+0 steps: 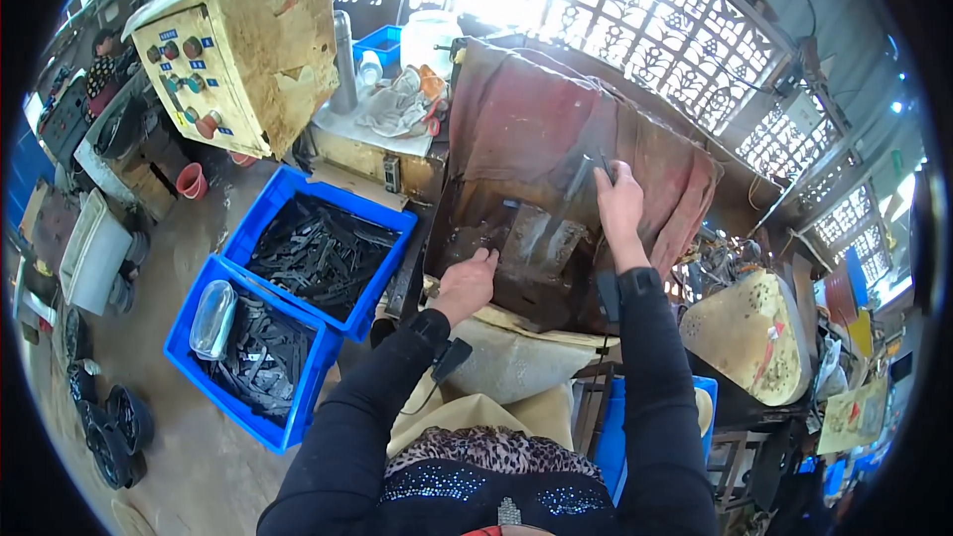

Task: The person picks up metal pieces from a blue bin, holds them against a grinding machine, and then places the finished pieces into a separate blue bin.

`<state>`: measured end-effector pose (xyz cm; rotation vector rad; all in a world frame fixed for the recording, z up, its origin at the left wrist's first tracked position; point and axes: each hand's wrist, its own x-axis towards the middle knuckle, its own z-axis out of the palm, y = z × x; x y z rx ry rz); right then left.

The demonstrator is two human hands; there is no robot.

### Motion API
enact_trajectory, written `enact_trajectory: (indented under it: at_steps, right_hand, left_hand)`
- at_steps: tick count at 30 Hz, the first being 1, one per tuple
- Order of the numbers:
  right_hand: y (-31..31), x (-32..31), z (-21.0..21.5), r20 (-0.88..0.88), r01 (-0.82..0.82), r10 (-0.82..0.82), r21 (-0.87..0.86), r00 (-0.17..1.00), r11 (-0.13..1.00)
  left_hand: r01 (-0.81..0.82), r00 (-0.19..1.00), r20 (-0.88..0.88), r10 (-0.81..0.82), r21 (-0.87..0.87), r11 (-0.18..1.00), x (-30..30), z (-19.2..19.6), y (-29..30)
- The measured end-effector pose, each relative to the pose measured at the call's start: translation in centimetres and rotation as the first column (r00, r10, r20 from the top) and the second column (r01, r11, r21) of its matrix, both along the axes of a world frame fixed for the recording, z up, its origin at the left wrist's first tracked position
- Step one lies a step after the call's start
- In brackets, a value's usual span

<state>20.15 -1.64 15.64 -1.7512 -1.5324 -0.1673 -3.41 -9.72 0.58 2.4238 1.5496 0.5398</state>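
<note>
Sunlit latticework (pixel 615 20) backs a workshop where a wet, speckled block (pixel 561 243) sits in a brown basin (pixel 531 300), just right of the worker's nearer left hand (pixel 467 285) and bodyward of the right hand (pixel 619 201); its long axis is unclear. Whether either hand grips anything cannot be told.

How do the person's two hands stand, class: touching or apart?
Apart. The head view shows a plain gap between the left hand and the right hand, which is higher in the picture.
</note>
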Motion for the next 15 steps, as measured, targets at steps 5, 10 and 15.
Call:
enact_trajectory:
  at_steps: [5, 10, 15]
  right_hand:
    - [2.7, -1.9, -0.4, 0.083, 0.041, -0.034, -0.087, 0.996, 0.995]
    - [3.9, -2.3, -0.7, 0.130, 0.058, -0.033, -0.192, 0.991, 0.980]
    - [4.9, -2.1, -0.1, 0.171, 0.075, -0.034, -0.237, 0.985, 0.969]
  left_hand:
    - [0.014, 1.000, 0.015, -0.014, 0.001, 1.000, -0.4, -0.1, -0.1]
    - [0.020, 0.999, 0.045, -0.021, 0.018, 1.000, -0.5, -0.2, 0.1]
    - [0.024, 0.999, 0.041, -0.025, 0.042, 0.999, 0.0, -0.3, 0.2]
